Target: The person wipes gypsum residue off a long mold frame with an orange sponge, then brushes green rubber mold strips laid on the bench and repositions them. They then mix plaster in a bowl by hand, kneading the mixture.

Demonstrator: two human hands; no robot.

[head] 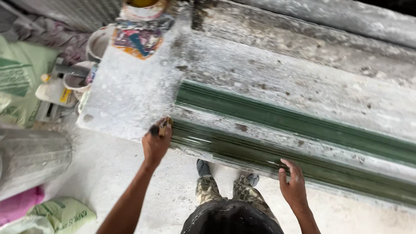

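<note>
Grey, dust-caked moulded concrete slab [277, 82] with long ridges fills most of the view and stretches away beyond both sets of fingers. Two wet dark green painted bands [303, 125] run along its grooves, the nearer one starting just past the left fingertips and passing under the right fingertips. Pale, powdery concrete floor [112, 173] lies below the slab's near edge, behind both wrists. A grey concrete cylinder [30, 160] lies well to the left of the left fingers, with green and pink sacks [52, 214] below it. Paint-smeared buckets [97, 43] and a colourful stained tin [138, 37] stand far beyond the left fingers, at the slab's far left corner.

The left hand [155, 145] is closed in a fist around a small brush handle [164, 126], whose tip meets the start of the nearer green band. The right hand [294, 186] lies open, fingers [289, 167] loosely spread and slightly curled, resting on the slab's near edge and holding nothing. Camouflage-patterned trousers [225, 190] and dark shoes [203, 167] show between the two wrists.
</note>
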